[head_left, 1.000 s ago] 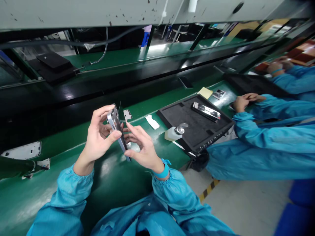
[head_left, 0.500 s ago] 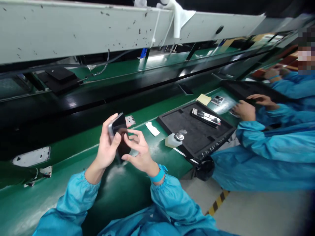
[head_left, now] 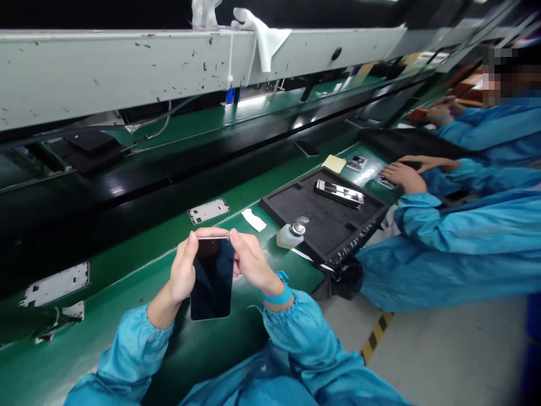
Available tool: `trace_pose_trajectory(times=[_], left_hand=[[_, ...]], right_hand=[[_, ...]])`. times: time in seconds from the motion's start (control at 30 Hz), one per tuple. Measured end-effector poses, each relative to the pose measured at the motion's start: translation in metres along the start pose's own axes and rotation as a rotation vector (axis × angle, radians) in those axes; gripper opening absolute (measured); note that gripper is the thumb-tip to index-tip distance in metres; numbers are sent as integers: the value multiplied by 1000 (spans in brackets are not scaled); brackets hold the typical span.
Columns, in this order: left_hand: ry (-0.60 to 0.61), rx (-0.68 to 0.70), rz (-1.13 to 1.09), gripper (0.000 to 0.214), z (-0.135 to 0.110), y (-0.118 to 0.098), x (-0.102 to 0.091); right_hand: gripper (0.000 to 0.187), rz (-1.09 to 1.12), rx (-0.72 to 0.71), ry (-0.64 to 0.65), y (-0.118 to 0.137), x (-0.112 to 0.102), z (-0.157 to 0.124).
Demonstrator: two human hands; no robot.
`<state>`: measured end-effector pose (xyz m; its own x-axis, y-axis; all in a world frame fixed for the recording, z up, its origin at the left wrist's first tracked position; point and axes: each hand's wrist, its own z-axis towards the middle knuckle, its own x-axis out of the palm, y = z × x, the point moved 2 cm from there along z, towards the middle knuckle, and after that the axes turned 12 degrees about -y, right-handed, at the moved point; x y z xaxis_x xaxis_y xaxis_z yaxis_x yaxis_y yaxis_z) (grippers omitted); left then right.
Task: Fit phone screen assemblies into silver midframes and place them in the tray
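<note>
Between my two hands is a smartphone (head_left: 212,282), its dark glossy screen facing me. My left hand (head_left: 182,268) grips its upper left corner, thumb on the front edge. At the upper right corner my right hand (head_left: 252,262) clasps it the same way, a blue strap around that wrist. The fingers behind the phone are mostly hidden. Just beyond my hands a pale metal phone frame (head_left: 209,211) lies on the green bench (head_left: 147,282). Another such frame (head_left: 57,283) lies farther left.
Right of my hands are a scrap of white paper (head_left: 253,220), a pump bottle (head_left: 291,234) and a black tray (head_left: 296,203) holding a phone-like stack (head_left: 339,193). A co-worker's hands (head_left: 406,175) work at the right. A grey beam (head_left: 127,73) crosses above the bench.
The phone has turned from edge-on to face me and sits lower. My right hand has moved from its front to its upper right corner. The camera view has shifted somewhat.
</note>
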<state>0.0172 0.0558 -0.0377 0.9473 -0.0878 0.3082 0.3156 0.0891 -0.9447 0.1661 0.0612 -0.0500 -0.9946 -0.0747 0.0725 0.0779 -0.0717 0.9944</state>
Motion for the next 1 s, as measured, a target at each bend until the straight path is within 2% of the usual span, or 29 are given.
trace_pose_trajectory(times=[0.13, 0.23, 0.33, 0.43, 0.57, 0.63, 0.7, 0.77, 0.9, 1.0], left_hand=[[39, 31, 5, 60, -6, -1, 3], [-18, 158, 114, 57, -7, 0, 4], [-83, 312, 198, 54, -4, 2, 5], [-104, 373, 214, 47, -1, 3, 8], [-50, 289, 184, 50, 1, 2, 9], [-42, 220, 147, 52, 4, 1, 7], [-103, 157, 68, 51, 9, -1, 1], [-193, 86, -94, 50, 18, -5, -11], [-345, 13, -379, 43, 32, -18, -35], [-394, 3, -437, 36, 35, -23, -41]], right_hand=[[79, -61, -64, 17, 12, -6, -11], [73, -112, -119, 34, 19, -8, -10], [72, -135, -179, -60, 19, -2, -1], [73, -95, -209, -134, 12, 1, 6], [82, -60, -75, 16, -2, -7, 6], [81, -71, -52, 33, -8, -12, 4], [77, -69, -100, -19, -12, -12, 1], [74, -87, -146, 6, -17, -6, -5], [75, -150, -102, 313, -30, 12, -19], [79, -149, -54, 395, -38, 13, -20]])
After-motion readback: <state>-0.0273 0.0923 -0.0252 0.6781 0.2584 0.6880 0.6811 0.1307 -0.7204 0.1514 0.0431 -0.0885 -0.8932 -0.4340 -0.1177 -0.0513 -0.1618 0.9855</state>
